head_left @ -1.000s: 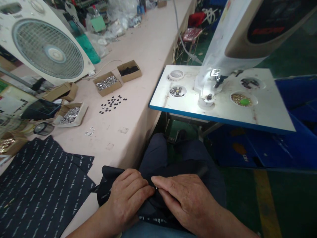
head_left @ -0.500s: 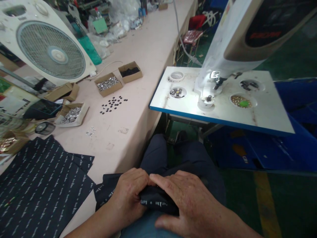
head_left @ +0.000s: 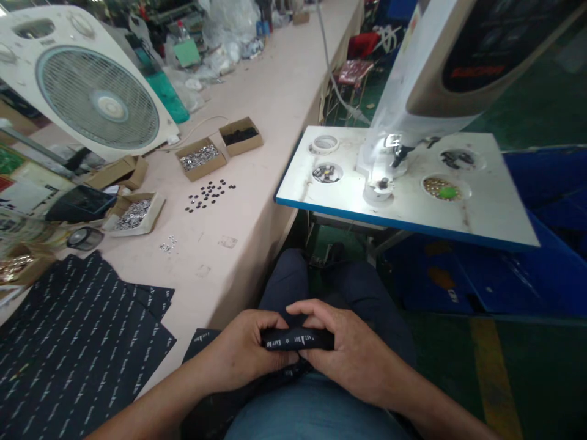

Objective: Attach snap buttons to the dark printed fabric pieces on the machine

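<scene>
Over my lap, a black fabric piece printed with white lettering [head_left: 298, 340] is bunched into a narrow roll between my hands. My left hand [head_left: 250, 345] grips its left end, thumb along the lower side. Around the right end, my right hand [head_left: 348, 348] is closed, with the index finger bent over the top. More of the dark cloth hangs below and to the left, partly hidden by my left forearm. On the table to the left lies a stack of black printed fabric pieces [head_left: 82, 330].
A press machine [head_left: 389, 140] with a white tabletop [head_left: 330, 201] stands ahead on the right. On the pink table [head_left: 257, 177] are a box of silver parts [head_left: 199, 160], a box of black parts [head_left: 241, 135], loose black snaps [head_left: 208, 195] and a fan [head_left: 105, 107].
My right hand has gone from lying flat over the cloth to gripping its right end. The fabric has turned from a loose fold into a tighter, straight roll.
</scene>
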